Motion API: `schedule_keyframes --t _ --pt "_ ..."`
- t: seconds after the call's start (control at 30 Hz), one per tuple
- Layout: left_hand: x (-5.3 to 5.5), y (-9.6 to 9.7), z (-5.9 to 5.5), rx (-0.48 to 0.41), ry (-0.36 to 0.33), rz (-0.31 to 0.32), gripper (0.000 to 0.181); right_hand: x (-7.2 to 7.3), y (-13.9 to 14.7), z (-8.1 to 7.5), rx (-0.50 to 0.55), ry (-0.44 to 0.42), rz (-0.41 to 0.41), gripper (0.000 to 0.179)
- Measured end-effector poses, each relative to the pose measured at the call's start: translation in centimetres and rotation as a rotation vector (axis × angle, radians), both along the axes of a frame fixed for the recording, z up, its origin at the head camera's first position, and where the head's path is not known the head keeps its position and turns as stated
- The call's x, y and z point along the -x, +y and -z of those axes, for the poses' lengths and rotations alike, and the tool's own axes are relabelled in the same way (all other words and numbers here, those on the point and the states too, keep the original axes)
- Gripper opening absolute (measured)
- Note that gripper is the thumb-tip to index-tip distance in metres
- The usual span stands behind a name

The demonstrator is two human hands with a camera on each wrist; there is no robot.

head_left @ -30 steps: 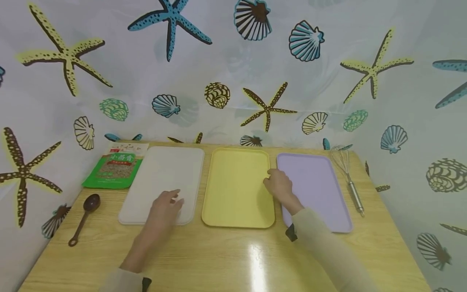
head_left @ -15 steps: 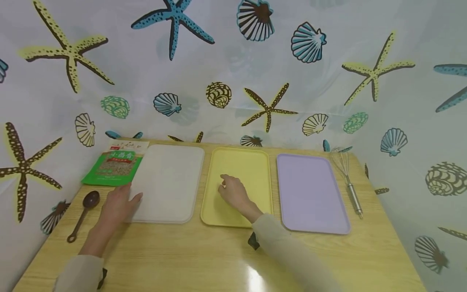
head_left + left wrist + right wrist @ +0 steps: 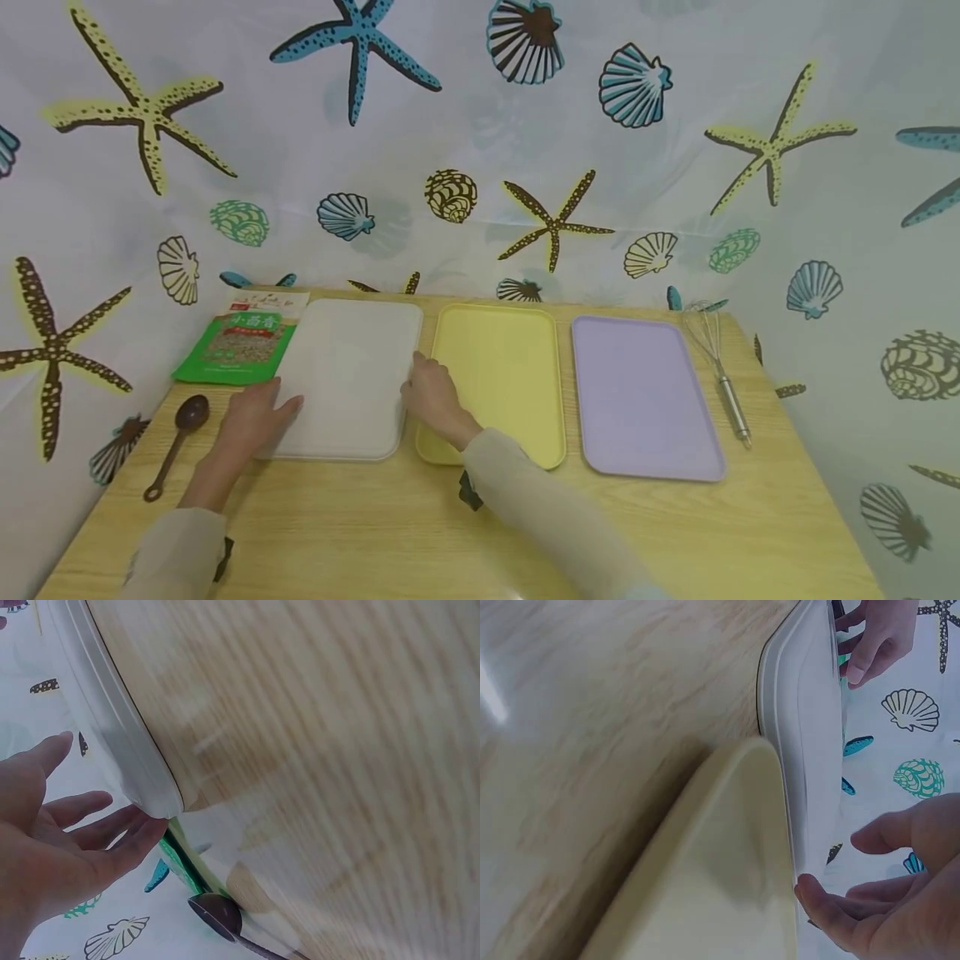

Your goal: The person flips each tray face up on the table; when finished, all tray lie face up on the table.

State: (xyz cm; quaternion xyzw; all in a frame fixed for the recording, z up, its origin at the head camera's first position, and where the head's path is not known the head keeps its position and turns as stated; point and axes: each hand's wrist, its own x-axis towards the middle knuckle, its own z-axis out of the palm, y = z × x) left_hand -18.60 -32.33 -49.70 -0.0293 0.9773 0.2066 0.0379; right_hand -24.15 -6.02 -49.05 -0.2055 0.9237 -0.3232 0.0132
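Note:
A white tray (image 3: 345, 375) lies flat on the wooden table, between my two hands. My left hand (image 3: 251, 417) is at its left edge, thumb spread from the fingers. In the left wrist view the left hand's fingertips (image 3: 154, 825) meet the tray's corner side. My right hand (image 3: 437, 398) is at the white tray's right edge, above the left side of the yellow tray (image 3: 510, 375). The right wrist view shows that hand's loosely bent fingers (image 3: 821, 907) at the white tray's edge, thumb apart. Neither hand is visibly gripping.
A purple tray (image 3: 637, 400) and a metal whisk (image 3: 729, 400) lie to the right. At the left are a green spice packet (image 3: 243, 337) and a dark brown spoon (image 3: 176, 446). A curtain printed with shells and starfish (image 3: 553, 225) stands behind the table.
My right hand has moved left, from the yellow tray's right edge across to the white tray's right edge. My left hand has shifted left from over the white tray to its left edge.

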Motion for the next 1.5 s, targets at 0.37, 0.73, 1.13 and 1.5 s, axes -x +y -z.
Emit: schedule_keyframes --t 0.37,0.73,1.13,1.5 --pt "0.4 -0.7 0.7 0.005 -0.075 0.070 0.073 -0.1 -2.2 0.8 -0.152 -0.052 0.116 0.042" --pt "0.8 -1.2 1.4 0.015 -0.047 0.095 0.070 -0.6 -3.5 1.1 -0.313 -0.089 0.141 0.023" --pt "0.8 -0.9 0.9 -0.073 -0.070 0.018 0.072 -0.9 -2.1 0.7 0.099 -0.232 0.144 0.032" --pt "0.2 -2.4 1.8 -0.166 -0.025 0.059 0.077 -0.9 -0.3 -0.7 0.494 -0.372 0.169 0.060"
